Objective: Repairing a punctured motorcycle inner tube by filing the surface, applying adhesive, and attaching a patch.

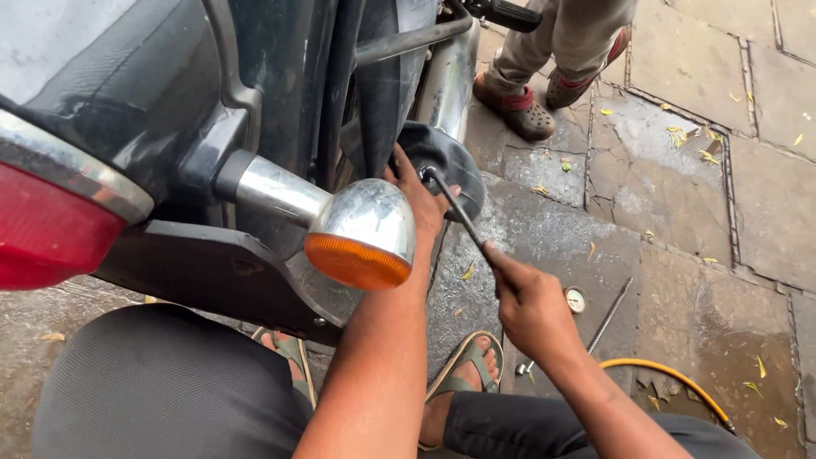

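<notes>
Nearest the camera, the person's knees in dark trousers fill the bottom edge, and a foot in an olive-green sandal [466, 365] rests on the wet stone floor [680, 195] between them. Just above the right knee, a yellow hose [671, 378] curves over the paving.

The right hand [531, 306] is clenched around the lower end of a thin dark metal lever [459, 217], forefinger stretched along the shaft. Beside that hand, on the floor, lie a small round pressure gauge [576, 299] and a slim metal rod [608, 316].

The lever slants up and to the left to its hooked tip, which sits against a black rubber tube [446, 157] bulging out beside the motorcycle's rear tyre [387, 85]. The left hand [418, 200] reaches up beside the tyre, its fingers pressed against this rubber just beside the lever tip; part of the hand is hidden behind a chrome turn indicator [364, 234] with an orange lens, so I cannot tell how tightly it grips.

Left of the indicator are a black mudguard plate [212, 268] and the red tail lamp [47, 234]. A chrome exhaust [446, 81] runs up beyond the tyre.

Farthest away, another person's feet in brown clogs [520, 110] stand on the paving, with yellow leaves scattered around.
</notes>
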